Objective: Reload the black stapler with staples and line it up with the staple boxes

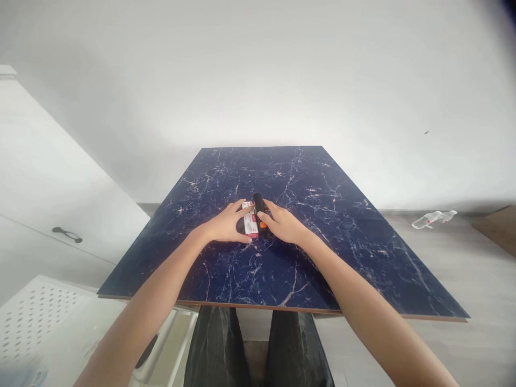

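Near the middle of the dark blue table lie a small white and red box [250, 223] and a black stapler [259, 207] with orange parts, side by side. My left hand [226, 223] grips the box from the left, thumb at its near end and fingers at its far end. From the right, my right hand [282, 221] holds the stapler, with the thumb over its top and the fingers along its right side. A dark rounded thing [241, 224] shows partly beneath my left palm; its kind is hidden.
The marble-patterned table [258, 166] stands against a white wall. A white cabinet [60, 188] with a dark handle is on the left, above a perforated white surface [36, 317]. Clear plastic bottles [433, 219] lie on the floor at right, near a brown cardboard piece [497, 228].
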Demonstrator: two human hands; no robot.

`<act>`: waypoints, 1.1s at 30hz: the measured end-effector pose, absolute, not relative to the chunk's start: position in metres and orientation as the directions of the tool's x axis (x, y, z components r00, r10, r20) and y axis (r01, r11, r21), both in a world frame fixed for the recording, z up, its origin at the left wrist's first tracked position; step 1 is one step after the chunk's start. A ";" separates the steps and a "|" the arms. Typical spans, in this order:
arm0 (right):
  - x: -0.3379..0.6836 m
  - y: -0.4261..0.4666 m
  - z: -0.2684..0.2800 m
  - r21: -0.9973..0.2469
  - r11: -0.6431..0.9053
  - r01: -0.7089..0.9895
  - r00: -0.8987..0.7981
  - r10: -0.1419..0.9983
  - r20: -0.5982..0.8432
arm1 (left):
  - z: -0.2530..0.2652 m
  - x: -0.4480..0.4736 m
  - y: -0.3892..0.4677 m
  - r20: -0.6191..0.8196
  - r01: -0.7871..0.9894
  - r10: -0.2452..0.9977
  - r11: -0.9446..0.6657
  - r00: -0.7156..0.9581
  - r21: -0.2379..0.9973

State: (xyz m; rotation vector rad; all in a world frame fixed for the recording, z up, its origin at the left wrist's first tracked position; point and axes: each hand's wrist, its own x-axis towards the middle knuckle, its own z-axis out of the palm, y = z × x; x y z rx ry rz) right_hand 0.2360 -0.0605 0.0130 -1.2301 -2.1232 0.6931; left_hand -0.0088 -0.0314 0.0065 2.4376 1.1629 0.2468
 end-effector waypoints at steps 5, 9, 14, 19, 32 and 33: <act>0.236 -0.061 0.013 -0.683 0.438 0.584 -0.401 0.888 0.227 | 0.006 -0.009 -0.031 -0.016 0.688 0.767 -0.566 0.641 0.454; 0.237 -0.062 0.014 -0.690 0.432 0.580 -0.403 0.889 0.218 | 0.005 -0.010 -0.030 -0.005 0.686 0.772 -0.562 0.636 0.461; 0.236 -0.062 0.014 -0.691 0.428 0.583 -0.404 0.890 0.211 | 0.005 -0.010 -0.031 0.001 0.680 0.767 -0.569 0.642 0.462; 0.236 -0.062 0.014 -0.687 0.433 0.583 -0.406 0.888 0.215 | 0.006 -0.009 -0.031 -0.011 0.689 0.767 -0.569 0.641 0.450; 0.236 -0.060 0.012 -0.670 0.439 0.599 -0.404 0.888 0.221 | 0.006 -0.010 -0.031 -0.039 0.703 0.774 -0.551 0.632 0.449; 0.236 -0.060 0.012 -0.672 0.439 0.596 -0.404 0.887 0.222 | 0.006 -0.010 -0.031 -0.045 0.705 0.774 -0.549 0.631 0.448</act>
